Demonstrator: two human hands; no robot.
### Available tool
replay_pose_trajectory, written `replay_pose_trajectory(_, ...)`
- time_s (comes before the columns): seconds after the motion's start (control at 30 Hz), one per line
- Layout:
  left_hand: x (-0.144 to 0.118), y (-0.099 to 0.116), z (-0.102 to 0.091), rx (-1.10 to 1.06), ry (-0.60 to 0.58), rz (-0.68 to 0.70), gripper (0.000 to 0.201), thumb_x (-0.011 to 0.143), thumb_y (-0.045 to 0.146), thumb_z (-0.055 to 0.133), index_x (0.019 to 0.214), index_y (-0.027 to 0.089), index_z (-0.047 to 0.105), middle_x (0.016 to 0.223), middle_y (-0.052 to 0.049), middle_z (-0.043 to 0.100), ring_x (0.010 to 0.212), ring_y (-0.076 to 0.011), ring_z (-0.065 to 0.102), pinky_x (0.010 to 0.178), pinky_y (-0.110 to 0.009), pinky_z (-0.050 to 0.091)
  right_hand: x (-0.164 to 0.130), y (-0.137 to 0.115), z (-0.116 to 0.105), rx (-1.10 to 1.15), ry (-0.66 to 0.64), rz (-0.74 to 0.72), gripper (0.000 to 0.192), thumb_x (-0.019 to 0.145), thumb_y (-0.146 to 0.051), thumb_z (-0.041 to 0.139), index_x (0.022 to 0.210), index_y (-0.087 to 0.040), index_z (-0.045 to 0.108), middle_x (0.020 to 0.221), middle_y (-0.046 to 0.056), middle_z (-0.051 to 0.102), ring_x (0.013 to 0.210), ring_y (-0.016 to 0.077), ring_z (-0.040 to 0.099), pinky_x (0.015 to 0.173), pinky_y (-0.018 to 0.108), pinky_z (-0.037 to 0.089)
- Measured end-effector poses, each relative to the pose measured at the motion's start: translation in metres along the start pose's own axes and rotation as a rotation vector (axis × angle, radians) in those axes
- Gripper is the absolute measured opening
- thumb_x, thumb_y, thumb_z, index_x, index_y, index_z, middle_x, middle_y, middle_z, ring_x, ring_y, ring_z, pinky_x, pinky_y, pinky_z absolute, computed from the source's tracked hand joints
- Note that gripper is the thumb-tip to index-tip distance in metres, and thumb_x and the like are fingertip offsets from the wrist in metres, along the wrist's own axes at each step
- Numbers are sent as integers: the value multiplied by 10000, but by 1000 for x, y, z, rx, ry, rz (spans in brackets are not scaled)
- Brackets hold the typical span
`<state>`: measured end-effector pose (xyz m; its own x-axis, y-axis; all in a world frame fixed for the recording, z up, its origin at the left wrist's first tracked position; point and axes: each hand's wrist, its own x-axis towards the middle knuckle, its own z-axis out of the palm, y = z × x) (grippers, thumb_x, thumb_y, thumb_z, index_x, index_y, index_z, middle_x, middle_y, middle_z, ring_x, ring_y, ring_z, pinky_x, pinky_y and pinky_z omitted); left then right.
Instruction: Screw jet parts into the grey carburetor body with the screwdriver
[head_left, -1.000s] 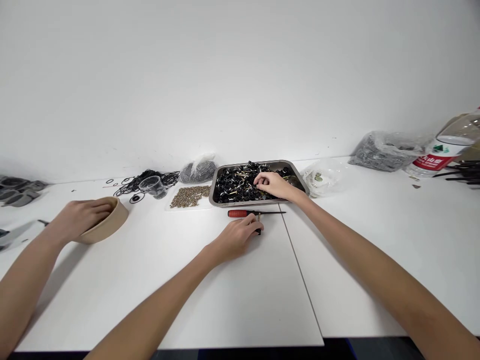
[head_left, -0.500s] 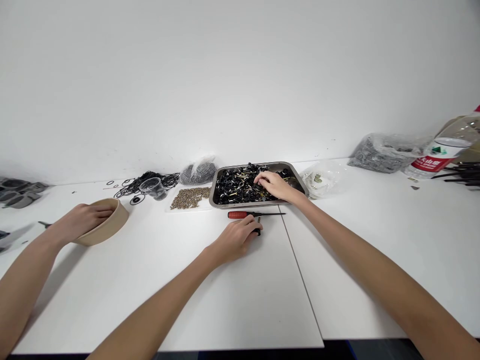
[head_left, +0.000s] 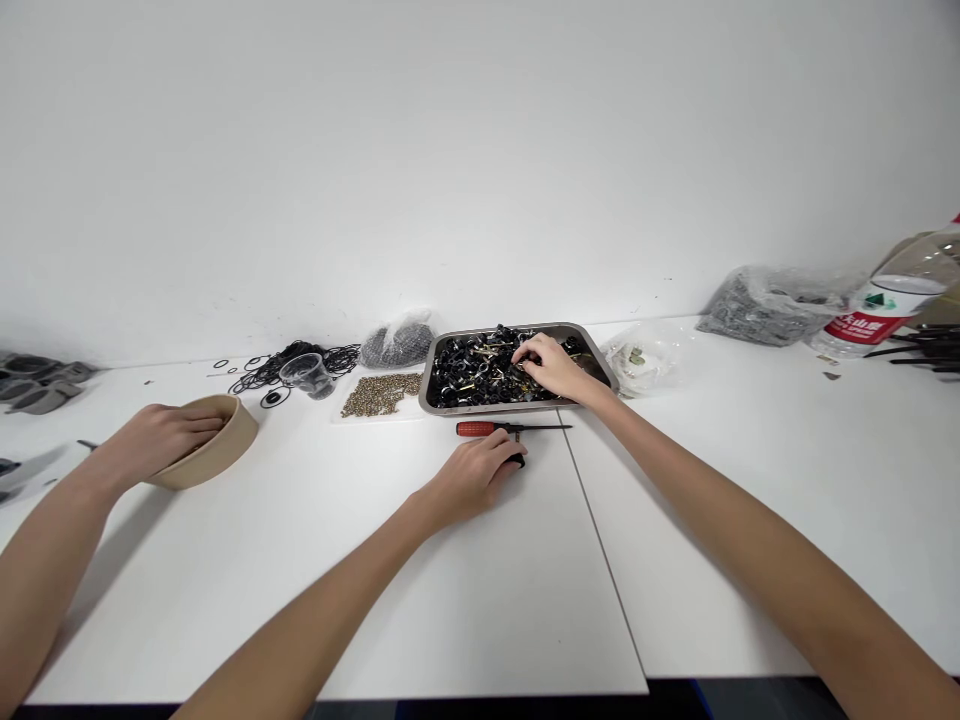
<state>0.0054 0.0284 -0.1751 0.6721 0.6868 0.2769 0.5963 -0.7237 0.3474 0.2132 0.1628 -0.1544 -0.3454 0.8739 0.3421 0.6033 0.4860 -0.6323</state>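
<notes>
My left hand (head_left: 471, 476) rests on the white table (head_left: 420, 600) with its fingertips closed on a small black part (head_left: 516, 460). Just beyond it lies a red-handled screwdriver (head_left: 480, 428). My right hand (head_left: 553, 368) reaches into a metal tray (head_left: 600, 362) heaped with black and brass parts (head_left: 472, 372). Its fingers are bent down into the pile, and whether they hold a piece is hidden. At the far left another person's hand (head_left: 154, 440) lies inside a tan bowl (head_left: 225, 450).
Behind the tray's left side are a patch of brass pieces (head_left: 379, 392), a clear cup (head_left: 304, 372), black O-rings (head_left: 259, 370) and a bag of dark parts (head_left: 397, 340). At the right stand plastic bags (head_left: 765, 300) and a water bottle (head_left: 877, 310).
My right hand has shifted a little over the pile in the tray. My left hand and the other person's hand have hardly moved.
</notes>
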Motion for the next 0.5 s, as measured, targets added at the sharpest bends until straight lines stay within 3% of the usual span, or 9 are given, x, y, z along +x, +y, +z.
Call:
replay_pose_trajectory(0.27, 0, 0, 1, -2, -12, -3, 267, 983, 221, 405, 1167, 189, 596, 1004, -67, 612, 767, -162, 613, 703, -294, 491, -2, -2, -1, -46, 66, 74, 280, 805, -90, 477, 1008, -201, 635, 1162, 100, 490, 1237, 293, 415, 1098, 497, 309)
replay_pose_trajectory(0.37, 0, -1, 1, -2, -11, -6, 267, 983, 227, 406, 1169, 189, 594, 1004, -67, 611, 770, -165, 614, 702, -297, 490, -2, -5, -2, -87, 60, 126, 295, 825, -218, 549, 1114, -207, 606, 1248, 121, 469, 1276, 339, 385, 1097, 537, 298)
replay_pose_trajectory(0.5, 0, 0, 1, -5, -11, -5, 271, 982, 227, 406, 1175, 188, 592, 1008, -69, 613, 777, -167, 615, 706, -299, 489, -4, -7, -1, -157, -35, 153, 505, 850, -434, 602, 1304, -226, 528, 1439, 150, 388, 1385, 399, 279, 1124, 602, 227)
